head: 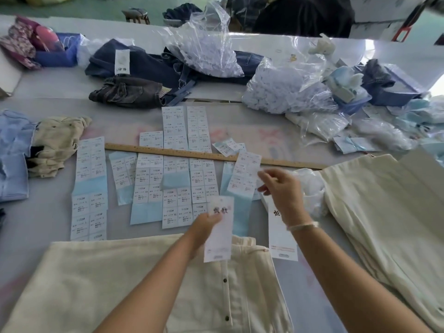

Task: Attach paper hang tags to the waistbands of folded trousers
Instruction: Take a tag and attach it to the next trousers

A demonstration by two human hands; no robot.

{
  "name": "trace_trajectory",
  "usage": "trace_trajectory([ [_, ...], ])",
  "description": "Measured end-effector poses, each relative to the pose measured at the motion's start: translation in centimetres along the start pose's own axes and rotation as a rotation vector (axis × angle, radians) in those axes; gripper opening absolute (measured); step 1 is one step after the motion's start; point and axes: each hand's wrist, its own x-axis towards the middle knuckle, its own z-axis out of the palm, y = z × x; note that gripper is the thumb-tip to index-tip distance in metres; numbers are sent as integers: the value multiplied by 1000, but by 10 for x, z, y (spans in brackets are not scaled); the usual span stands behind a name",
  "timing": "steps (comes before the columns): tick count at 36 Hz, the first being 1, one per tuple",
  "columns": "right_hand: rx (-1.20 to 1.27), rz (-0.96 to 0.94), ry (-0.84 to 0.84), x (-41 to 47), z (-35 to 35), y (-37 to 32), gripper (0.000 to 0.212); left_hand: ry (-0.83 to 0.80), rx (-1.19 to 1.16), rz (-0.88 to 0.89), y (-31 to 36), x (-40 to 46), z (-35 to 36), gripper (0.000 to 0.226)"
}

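Observation:
Cream folded trousers (120,280) lie in front of me, button fly and waistband (242,246) toward the middle of the table. My left hand (204,228) grips a long white paper hang tag (219,236) above the waistband. My right hand (281,188) is raised over the table and pinches the corner of a white sticker sheet (245,174). Another long white hang tag (281,234) lies on the table under my right wrist.
Several sheets of size stickers (173,179) cover the middle of the table, crossed by a wooden ruler (168,151). More cream trousers (389,212) lie at the right. Clear bags of tags (283,90), dark jeans (134,68) and other garments crowd the far side.

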Motion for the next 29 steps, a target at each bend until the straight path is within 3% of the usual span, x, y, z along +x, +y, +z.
trace_trajectory([
  [4,-221,-422,-58,-66,12,10,13,-135,-600,-46,7,-28,-5,34],
  [7,-371,-720,-126,-99,21,21,19,-186,-773,-125,10,-42,0,49],
  [9,-416,-792,-121,-108,24,26,20,-239,-849,-143,10,-50,3,53],
  [16,-511,-890,-151,-113,28,28,28,-306,-773,-123,15,-63,6,59],
  [21,-684,-874,-191,-110,20,24,22,-266,-756,-108,15,-65,10,35],
  [24,-730,-856,-298,-106,12,17,21,-208,-702,-126,13,-64,16,31],
  [29,-941,-680,-694,-108,-10,22,75,-181,-818,-180,15,-61,22,33],
])
